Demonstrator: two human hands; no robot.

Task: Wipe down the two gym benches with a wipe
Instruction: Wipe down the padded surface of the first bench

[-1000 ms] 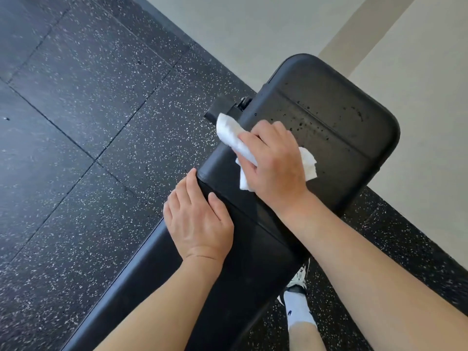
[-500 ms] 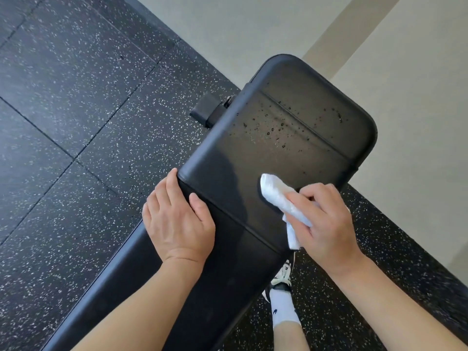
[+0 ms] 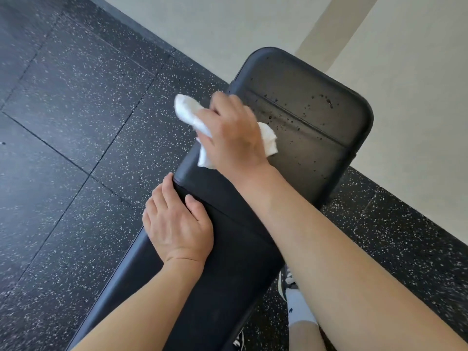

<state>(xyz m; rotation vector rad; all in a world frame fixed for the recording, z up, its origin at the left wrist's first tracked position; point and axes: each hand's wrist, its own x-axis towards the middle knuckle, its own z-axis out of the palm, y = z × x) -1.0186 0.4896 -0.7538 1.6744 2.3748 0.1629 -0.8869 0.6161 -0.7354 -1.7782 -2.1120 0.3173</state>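
A black padded gym bench [image 3: 311, 138] runs from the lower left up to the wall; its far pad is dotted with water droplets. My right hand [image 3: 233, 133] grips a crumpled white wipe [image 3: 188, 114] and presses it on the left edge of the far pad. The wipe sticks out past my fingers to the left and shows again by my wrist. My left hand [image 3: 177, 224] rests flat on the left edge of the near pad, just below the gap between the pads. Only one bench is in view.
Black speckled rubber floor tiles [image 3: 76, 122] lie to the left and around the bench. A pale wall [image 3: 417, 97] rises right behind the bench end. My foot in a white sock and sneaker [image 3: 291, 292] stands on the floor under my right forearm.
My right hand has swept the wipe from the pad's right near side back across to its left edge. My left hand has stayed on the near pad's edge.
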